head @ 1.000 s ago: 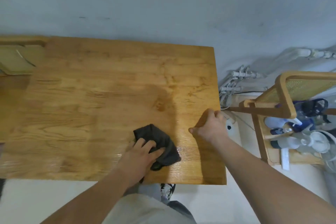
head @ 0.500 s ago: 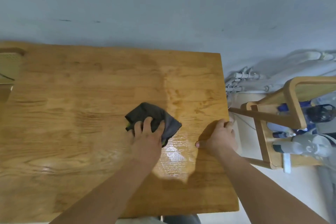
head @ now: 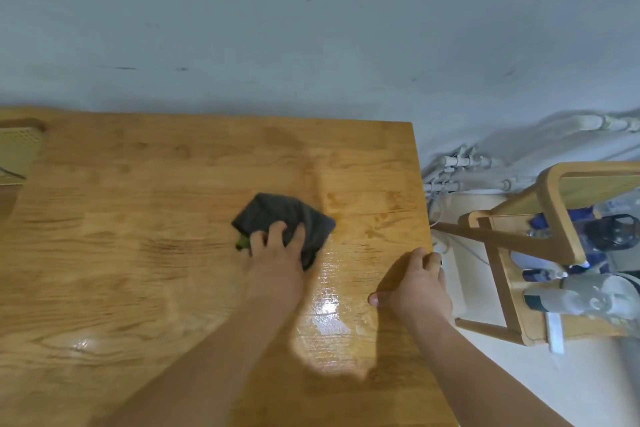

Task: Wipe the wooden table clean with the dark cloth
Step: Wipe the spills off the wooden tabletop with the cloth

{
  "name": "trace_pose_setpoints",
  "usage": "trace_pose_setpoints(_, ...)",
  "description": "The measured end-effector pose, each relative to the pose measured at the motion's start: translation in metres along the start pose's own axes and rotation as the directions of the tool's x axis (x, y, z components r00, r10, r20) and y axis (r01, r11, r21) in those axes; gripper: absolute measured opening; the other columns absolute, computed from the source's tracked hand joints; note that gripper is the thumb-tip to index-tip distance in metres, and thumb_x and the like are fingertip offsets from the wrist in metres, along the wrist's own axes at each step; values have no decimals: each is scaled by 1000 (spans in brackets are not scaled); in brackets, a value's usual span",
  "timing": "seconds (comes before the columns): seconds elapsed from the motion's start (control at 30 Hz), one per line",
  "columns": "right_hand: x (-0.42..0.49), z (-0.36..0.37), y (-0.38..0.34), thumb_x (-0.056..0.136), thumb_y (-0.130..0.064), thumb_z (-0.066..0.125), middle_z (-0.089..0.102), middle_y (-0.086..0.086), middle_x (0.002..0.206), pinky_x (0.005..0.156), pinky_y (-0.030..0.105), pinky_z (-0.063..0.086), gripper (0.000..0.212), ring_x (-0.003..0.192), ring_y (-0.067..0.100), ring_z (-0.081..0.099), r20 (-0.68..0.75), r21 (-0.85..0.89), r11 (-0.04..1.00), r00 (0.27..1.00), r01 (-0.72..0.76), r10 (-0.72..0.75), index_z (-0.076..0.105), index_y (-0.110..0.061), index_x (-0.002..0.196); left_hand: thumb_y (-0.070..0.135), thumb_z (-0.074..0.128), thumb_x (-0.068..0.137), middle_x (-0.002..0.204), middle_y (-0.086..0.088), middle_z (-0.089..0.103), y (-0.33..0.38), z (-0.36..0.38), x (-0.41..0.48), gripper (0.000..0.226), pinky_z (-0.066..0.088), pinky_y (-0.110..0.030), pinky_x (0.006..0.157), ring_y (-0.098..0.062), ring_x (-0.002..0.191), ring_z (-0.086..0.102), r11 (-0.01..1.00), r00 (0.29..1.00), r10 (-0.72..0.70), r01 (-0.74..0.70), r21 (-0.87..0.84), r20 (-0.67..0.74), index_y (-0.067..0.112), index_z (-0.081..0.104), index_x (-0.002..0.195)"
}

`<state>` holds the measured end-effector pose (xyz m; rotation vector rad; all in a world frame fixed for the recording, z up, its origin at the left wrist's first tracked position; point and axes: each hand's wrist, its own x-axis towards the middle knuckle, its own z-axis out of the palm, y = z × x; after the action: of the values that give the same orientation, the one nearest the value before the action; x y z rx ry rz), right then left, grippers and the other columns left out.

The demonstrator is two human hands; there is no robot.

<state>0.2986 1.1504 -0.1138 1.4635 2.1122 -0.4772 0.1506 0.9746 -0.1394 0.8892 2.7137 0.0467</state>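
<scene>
A person stands at the near side of a wooden table [head: 138, 253], both bare forearms reaching over it. The dark cloth [head: 294, 215] lies bunched into a rough diamond on the tabletop, a little right of the middle and well in from every edge. The left hand [head: 275, 255] lies on the cloth's near half, palm down, with its fingers [head: 277, 232] spread slightly and laid over the fabric, pressing it to the wood rather than pinching it. The thumb cannot be made out. A small green bit [head: 242, 242] shows at the cloth's left corner, just beside the fingers.

The right hand [head: 417, 284] is at the table's right edge, near the front corner. Its fingers curl over the edge and its thumb [head: 374, 299] lies on top of the wood, so the hand grips the board itself.

Between the two hands a wet patch [head: 329, 315] gleams with reflected light and runs from just near of the cloth toward the person. Farther up the table a duller damp streak shows beyond the cloth.

To the right of the table, apart from it, stands a wooden chair [head: 557, 215] with a woven back. White spray bottles [head: 571, 298] and some blue items — too blurred to tell — lie on its seat. White pipes [head: 450, 170] run along the grey wall [head: 311, 28] behind. At the far left edge a pale woven panel [head: 17, 149] shows.
</scene>
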Motion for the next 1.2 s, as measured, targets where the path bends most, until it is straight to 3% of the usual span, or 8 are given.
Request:
trace_pose_setpoints(0.07,1,0,3,67,-56,91,0,9,170,102,48,51,140,157,29,12,-20,-8,1000,1000,18,-18,-4,-14,162,33,51,98,149,-1,26,22,10,-25,62,35,-49,100,-33,125,33,973,972,227,-228,18,62,41,23,153)
trace_pose_setpoints(0.2,3,-5,10,75,-52,85,4,11,169,104,44,52,128,154,30,22,0,-72,992,995,103,-103,-2,-14,162,33,56,98,144,2,37,3,15,-12,54,38,-48,95,-30,120,38,713,712,689,-699,45,134,44,31,145)
trace_pose_setpoints(0.43,43,-50,20,63,-39,95,45,7,144,97,52,54,105,125,31,56,87,194,976,990,95,-113,35,-21,147,41,44,102,144,4,32,29,-6,30,48,40,-46,99,-28,121,35,998,998,64,-63,-24,6,46,34,149)
trace_pose_setpoints(0.53,59,-60,15,60,-29,96,52,8,141,99,52,54,109,128,32,54,164,159,985,981,72,-98,31,-18,147,34,49,100,144,2,31,69,3,3,52,37,-49,95,-30,119,35,953,950,299,-302,18,86,44,28,147)
trace_pose_setpoints(0.67,63,-53,15,70,-29,94,33,10,160,105,52,51,137,139,34,48,222,-19,993,969,118,-111,-6,-16,162,39,46,104,143,6,34,52,6,36,46,35,-46,98,-27,121,36,732,725,668,-681,27,168,48,31,147)
trace_pose_setpoints(0.87,67,-47,30,67,-24,95,52,3,146,91,48,55,134,128,29,58,181,149,985,977,88,-115,3,-34,163,40,45,103,139,7,33,103,-2,76,48,37,-46,94,-28,116,34,971,970,240,-239,-17,41,48,29,148)
trace_pose_setpoints(1.07,68,-46,40,66,-31,95,67,-6,112,84,47,58,131,115,25,65,169,221,973,979,74,-113,5,-44,161,45,40,105,141,4,37,113,-14,133,44,36,-46,94,-28,119,38,704,710,690,-703,97,138,46,32,149)
trace_pose_setpoints(1.2,72,-48,43,63,-30,96,66,-6,116,78,43,56,130,117,25,63,191,256,965,975,60,-111,9,-48,158,40,43,104,141,0,36,142,-20,174,48,39,-48,94,-30,115,36,951,952,305,-305,51,21,45,31,150)
